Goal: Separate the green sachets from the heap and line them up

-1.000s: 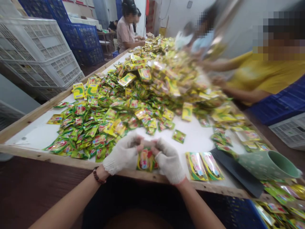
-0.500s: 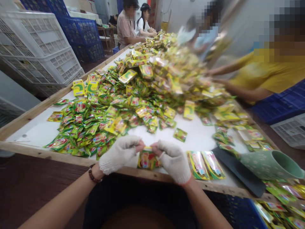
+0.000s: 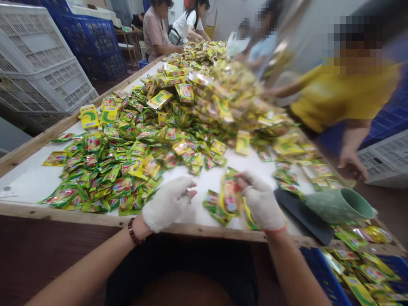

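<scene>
My right hand (image 3: 263,199), in a white fingerless glove, pinches the edge of a yellow-green packet (image 3: 230,193) and holds it slightly tilted above the table's front edge. Under that packet, smaller green packets (image 3: 212,204) lie on the white tabletop. Another yellow packet (image 3: 249,217) shows partly beneath my right hand, which hides the rest. My left hand (image 3: 168,203), gloved the same way, hovers left of the held packet with nothing in it, thumb and fingers apart. Beside it rises a big heap of small green packets (image 3: 111,170).
Yellow boxes (image 3: 160,99) top the heap further back. A dark flat bar (image 3: 302,216) and a green cup on its side (image 3: 338,206) lie at right. Below stands a blue crate (image 3: 323,272) of packets. A person in yellow (image 3: 338,97) and other people stand around the table.
Both hands were together at a packet by the edge. They have parted, and my right hand has moved right with a packet. The person in yellow has lowered one hand.
</scene>
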